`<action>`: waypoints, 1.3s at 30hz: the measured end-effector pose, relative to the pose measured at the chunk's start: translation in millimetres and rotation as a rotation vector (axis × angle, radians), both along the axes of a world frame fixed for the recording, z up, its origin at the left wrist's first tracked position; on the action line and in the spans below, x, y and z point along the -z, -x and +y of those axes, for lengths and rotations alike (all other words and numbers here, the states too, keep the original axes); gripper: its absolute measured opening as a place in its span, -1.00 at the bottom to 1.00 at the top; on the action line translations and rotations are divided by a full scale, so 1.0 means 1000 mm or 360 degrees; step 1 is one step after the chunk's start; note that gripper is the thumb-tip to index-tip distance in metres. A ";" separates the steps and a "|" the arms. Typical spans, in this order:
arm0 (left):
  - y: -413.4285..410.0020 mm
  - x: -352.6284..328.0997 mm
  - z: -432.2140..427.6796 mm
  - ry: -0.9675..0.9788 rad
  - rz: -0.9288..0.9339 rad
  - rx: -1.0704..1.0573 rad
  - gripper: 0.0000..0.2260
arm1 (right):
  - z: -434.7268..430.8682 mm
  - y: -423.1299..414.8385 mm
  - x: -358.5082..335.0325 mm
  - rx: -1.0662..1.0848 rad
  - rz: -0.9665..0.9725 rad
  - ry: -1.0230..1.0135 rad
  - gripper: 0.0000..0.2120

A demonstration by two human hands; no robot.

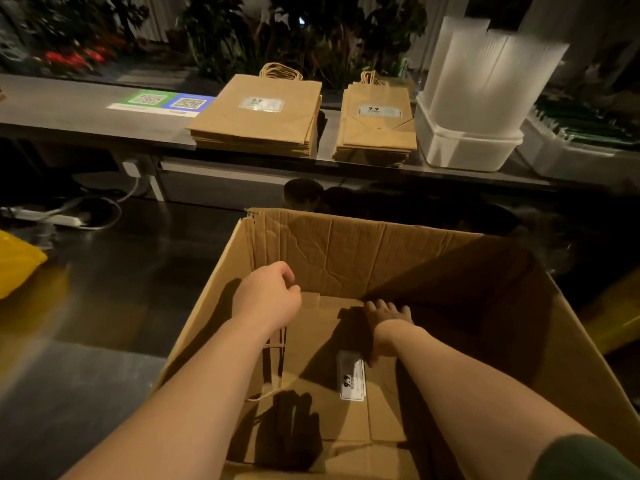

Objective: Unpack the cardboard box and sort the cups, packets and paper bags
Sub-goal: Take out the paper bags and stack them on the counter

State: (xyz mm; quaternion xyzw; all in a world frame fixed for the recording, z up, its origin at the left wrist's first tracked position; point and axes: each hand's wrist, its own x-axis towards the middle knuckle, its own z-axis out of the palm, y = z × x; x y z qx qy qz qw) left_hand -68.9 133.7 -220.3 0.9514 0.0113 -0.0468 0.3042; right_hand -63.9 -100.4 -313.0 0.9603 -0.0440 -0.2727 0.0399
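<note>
Right hand point(388, 325) (fingertips shadowed) in box point(346, 244)
</note>
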 end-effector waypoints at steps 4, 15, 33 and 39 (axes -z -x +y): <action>0.002 0.000 0.003 0.0088 -0.0059 -0.0010 -0.79 | -0.015 0.010 -0.037 0.0222 -0.0335 -0.0201 -0.42; 0.014 -0.018 -0.005 0.0437 -0.0150 0.0148 -0.82 | -0.062 0.080 -0.150 0.0560 -0.1016 -0.0930 -0.41; 0.068 0.094 -0.105 -0.1630 0.0740 0.1722 -0.15 | -0.063 0.071 -0.127 0.0917 -0.1350 -0.2126 -0.69; 0.062 0.060 -0.097 -0.1435 0.1032 0.1601 -0.26 | -0.061 0.070 -0.135 0.0775 -0.1312 -0.2217 -0.59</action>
